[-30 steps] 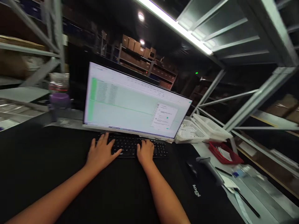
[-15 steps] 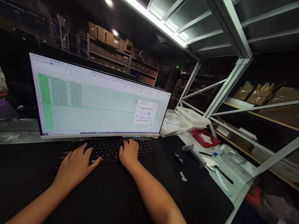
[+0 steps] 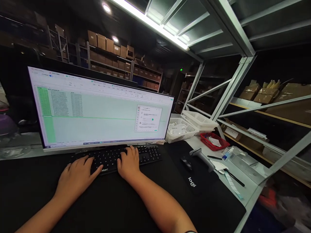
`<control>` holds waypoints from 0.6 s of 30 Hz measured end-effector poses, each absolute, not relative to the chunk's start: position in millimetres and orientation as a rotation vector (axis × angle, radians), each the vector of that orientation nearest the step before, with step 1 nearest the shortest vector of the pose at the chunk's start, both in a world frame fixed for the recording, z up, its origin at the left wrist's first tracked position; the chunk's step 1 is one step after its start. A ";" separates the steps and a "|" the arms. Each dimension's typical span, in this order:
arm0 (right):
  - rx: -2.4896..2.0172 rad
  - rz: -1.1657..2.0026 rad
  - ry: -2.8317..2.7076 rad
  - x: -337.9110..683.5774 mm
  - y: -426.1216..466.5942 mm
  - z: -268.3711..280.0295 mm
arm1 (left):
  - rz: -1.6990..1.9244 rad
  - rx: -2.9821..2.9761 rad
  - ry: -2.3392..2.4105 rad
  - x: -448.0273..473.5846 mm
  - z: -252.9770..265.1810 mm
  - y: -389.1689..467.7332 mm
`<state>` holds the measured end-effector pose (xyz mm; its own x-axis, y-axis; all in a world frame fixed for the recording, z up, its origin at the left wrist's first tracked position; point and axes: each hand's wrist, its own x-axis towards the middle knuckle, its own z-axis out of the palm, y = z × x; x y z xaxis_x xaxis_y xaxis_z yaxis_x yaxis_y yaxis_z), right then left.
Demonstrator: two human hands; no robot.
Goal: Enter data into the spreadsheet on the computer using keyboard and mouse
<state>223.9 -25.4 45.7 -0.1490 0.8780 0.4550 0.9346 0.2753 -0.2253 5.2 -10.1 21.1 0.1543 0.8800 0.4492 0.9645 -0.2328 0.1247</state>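
Observation:
A black keyboard lies on a dark desk mat below a wide monitor. On the keyboard's left end rests my left hand, its fingers bent over the keys and its thumb stretched toward the front edge. My right hand lies over the keys right of the middle, fingers spread and slightly curled. Neither hand holds anything. The screen carries a spreadsheet with a green column at left and a small chat-like window at lower right; its text is too small to read.
Right of the keyboard are a black mouse and a grey handheld scanner. Beyond them stand white baskets, a red basket and a small bottle. A metal rack post rises at the right.
My right hand has shifted left along the keyboard, and my left hand has moved slightly down and left. The view has tilted a little; the desk items stay put.

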 end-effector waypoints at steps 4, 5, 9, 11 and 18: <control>-1.598 -0.132 -2.123 221.1 -28.8 46.3 | -0.641 -2.217 -1.795 3.9 21.8 -10.8; -1.593 -0.126 -2.132 220.9 -29.3 46.3 | -0.634 -2.218 -1.795 3.9 22.2 -11.2; -1.576 -0.087 -2.165 220.6 -30.3 46.0 | -0.609 -2.220 -1.804 4.1 23.2 -13.0; -1.575 -0.076 -2.170 220.5 -30.2 47.4 | -0.603 -2.225 -1.803 4.0 23.2 -14.2; -1.583 -0.124 -2.075 249.2 -36.5 77.4 | -0.627 -2.253 -1.782 4.6 25.7 -20.1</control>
